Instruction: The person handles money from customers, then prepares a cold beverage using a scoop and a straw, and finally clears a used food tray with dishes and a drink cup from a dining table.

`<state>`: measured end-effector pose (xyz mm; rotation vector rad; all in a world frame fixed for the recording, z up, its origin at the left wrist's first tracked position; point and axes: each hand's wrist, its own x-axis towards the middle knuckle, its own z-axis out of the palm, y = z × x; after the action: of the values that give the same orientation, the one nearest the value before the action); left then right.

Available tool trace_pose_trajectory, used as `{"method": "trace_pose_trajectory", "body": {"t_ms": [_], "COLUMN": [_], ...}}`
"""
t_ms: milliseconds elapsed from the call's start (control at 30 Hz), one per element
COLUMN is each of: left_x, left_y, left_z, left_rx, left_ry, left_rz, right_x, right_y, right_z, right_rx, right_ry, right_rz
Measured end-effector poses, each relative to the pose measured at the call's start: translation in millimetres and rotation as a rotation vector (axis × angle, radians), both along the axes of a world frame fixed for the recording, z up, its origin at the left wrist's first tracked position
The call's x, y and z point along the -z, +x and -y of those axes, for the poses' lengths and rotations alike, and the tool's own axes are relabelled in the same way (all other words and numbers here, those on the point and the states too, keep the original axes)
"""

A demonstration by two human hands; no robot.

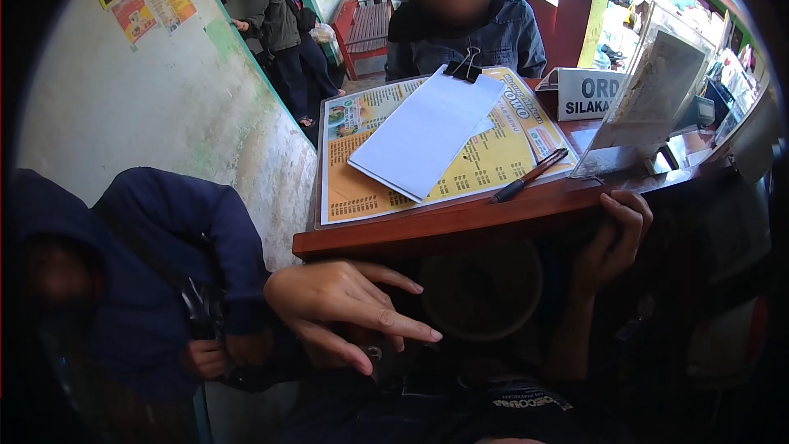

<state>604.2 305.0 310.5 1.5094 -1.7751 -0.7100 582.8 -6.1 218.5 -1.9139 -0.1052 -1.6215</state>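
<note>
My left hand hovers in front of the table's near edge. Its fingers are stretched out and apart, with nothing held. At the right, my right hand has its fingers curled over the wooden table edge. On the tabletop, a yellow and orange printed menu lies flat. Over it rests a stack of white paper, held at its far end by a black binder clip. Near the front edge, a dark pen lies slantwise across the menu, between the paper and my right hand.
A white lettered sign and a tilted clear-framed panel stand on the right. Across the table is a person in a denim jacket. Someone in a dark blue hooded jacket is close on my left. A round bucket-like container is under the table.
</note>
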Motion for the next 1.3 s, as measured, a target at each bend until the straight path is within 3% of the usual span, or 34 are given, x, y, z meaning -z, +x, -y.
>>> {"method": "trace_pose_trajectory", "body": {"t_ms": [400,1300], "left_x": [-0.1,9.0], "left_y": [-2.3,-1.6], "left_z": [-4.5,0.2], "left_rx": [-0.084,-0.070], "left_ry": [0.078,-0.097], "left_rz": [-0.186,-0.105], "right_x": [1.5,-3.9], "right_y": [2.2,-3.0], "right_z": [-0.4,-3.4], "right_rx": [-0.010,-0.046], "right_ry": [0.013,0.043], "right_rz": [0.019,0.015]}}
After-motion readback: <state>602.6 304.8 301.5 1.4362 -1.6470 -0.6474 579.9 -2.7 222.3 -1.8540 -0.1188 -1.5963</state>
